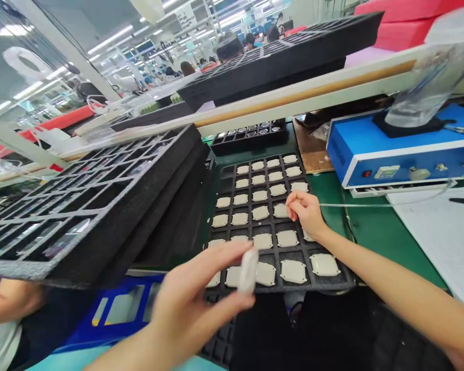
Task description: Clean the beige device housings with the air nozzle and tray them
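My left hand (189, 304) is raised near the front of the tray, pinching a small white oblong piece (248, 270) between thumb and fingers. My right hand (305, 214) pinches a thin tool on a white cable (371, 205), its tip at a cream rounded-square piece (280, 210). That piece lies in a compartment of a black foam grid tray (325, 283), among several similar pieces. My left hand hides part of the tray's front rows.
A stack of black foam trays (100, 206) rises at the left. A blue bench instrument (402, 149) stands on the green mat (375, 226) at the right, beside white paper (436, 232). Another person's arm (7, 304) shows at the far left, and workers sit beyond.
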